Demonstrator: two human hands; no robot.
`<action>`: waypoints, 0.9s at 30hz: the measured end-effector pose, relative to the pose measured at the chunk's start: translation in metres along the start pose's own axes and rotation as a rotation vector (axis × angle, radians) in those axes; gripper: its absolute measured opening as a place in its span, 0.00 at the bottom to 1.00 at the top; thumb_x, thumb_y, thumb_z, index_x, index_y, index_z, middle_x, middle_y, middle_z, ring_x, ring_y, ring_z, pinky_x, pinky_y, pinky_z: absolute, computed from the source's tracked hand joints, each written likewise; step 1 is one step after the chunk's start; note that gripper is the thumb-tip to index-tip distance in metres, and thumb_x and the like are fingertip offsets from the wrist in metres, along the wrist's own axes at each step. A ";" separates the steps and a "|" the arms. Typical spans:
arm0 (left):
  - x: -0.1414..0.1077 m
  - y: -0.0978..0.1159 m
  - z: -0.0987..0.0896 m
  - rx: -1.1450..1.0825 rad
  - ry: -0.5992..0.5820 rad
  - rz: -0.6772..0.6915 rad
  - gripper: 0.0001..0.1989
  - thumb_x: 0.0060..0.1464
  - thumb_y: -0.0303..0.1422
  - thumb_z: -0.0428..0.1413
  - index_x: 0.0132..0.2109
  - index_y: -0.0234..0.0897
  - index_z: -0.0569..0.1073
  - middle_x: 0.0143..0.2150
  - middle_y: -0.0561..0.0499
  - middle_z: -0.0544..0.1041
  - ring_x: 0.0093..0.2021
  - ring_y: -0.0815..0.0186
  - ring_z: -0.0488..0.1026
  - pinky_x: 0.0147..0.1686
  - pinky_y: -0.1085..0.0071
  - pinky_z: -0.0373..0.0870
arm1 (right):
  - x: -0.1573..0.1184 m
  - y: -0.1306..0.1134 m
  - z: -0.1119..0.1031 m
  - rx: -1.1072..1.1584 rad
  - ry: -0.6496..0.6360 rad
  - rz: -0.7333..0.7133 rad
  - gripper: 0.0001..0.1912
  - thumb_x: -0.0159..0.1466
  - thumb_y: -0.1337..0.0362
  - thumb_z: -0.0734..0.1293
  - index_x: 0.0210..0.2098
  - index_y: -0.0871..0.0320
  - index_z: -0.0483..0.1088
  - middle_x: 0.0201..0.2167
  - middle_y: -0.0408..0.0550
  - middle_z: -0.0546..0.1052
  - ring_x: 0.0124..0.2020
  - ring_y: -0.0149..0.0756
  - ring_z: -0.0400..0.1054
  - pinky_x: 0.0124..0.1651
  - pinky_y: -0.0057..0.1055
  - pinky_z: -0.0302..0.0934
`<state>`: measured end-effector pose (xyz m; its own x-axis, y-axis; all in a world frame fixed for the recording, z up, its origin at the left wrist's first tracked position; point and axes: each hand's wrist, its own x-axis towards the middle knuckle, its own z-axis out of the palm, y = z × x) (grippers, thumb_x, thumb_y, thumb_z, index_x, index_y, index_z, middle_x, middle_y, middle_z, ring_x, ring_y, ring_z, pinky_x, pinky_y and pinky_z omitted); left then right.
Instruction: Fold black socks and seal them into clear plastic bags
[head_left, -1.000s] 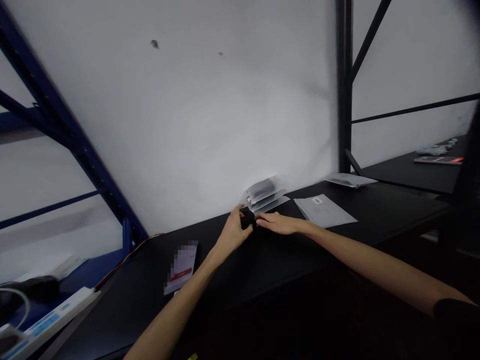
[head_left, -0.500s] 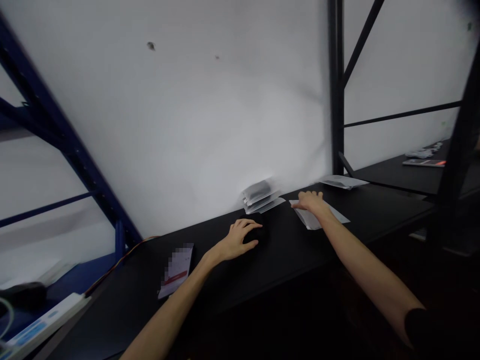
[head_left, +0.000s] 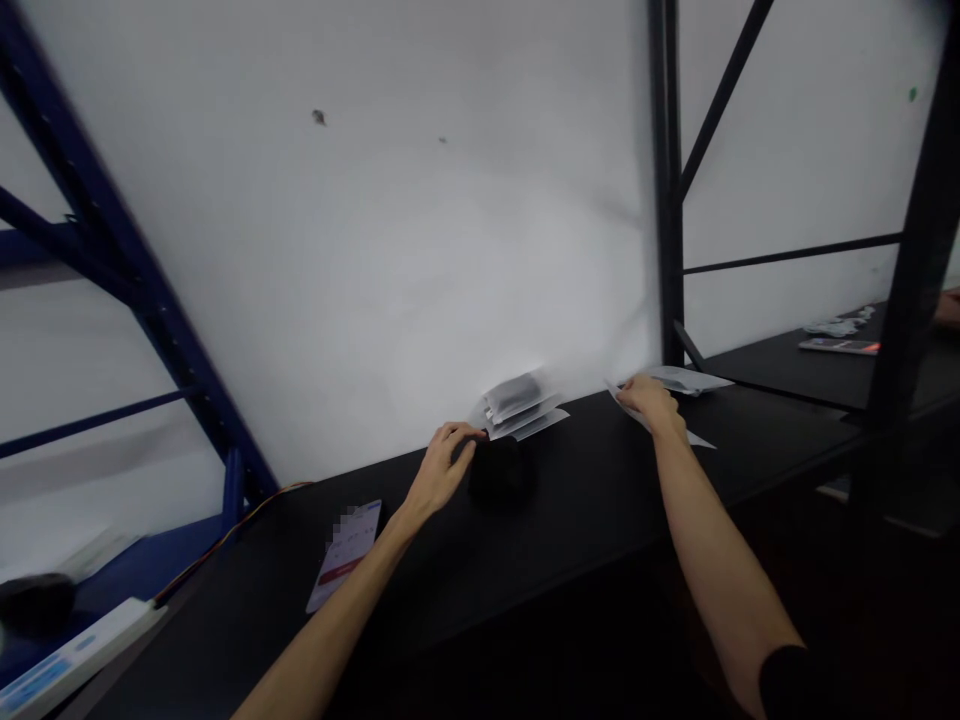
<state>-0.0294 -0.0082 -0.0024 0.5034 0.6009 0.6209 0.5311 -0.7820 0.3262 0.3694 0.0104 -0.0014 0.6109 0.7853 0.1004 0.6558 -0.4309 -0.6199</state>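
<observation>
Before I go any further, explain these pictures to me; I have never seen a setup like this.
There is no machine here, only a person's two bare hands. Every picture comes from one camera worn on that person's head, looking forward and down. On the black table lie a phone, a dark item, a stack of pale pouches by the wall and another pouch farther right. The right hand holds a flat pale pouch. The left hand is at the dark item's edge; whether it grips anything there is too dark to tell.
</observation>
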 end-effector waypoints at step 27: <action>-0.002 -0.014 -0.006 0.465 0.191 -0.015 0.08 0.63 0.31 0.55 0.49 0.40 0.70 0.47 0.47 0.76 0.49 0.57 0.72 0.49 0.61 0.65 | -0.111 -0.145 0.113 0.280 0.070 -1.528 0.05 0.71 0.66 0.67 0.43 0.57 0.76 0.41 0.48 0.79 0.45 0.39 0.69 0.52 0.37 0.61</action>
<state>-0.0415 0.0007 -0.0036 0.3829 0.5365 0.7520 0.8065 -0.5911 0.0111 0.1560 0.0363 -0.0108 -0.5130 0.3599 0.7793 0.5559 0.8311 -0.0179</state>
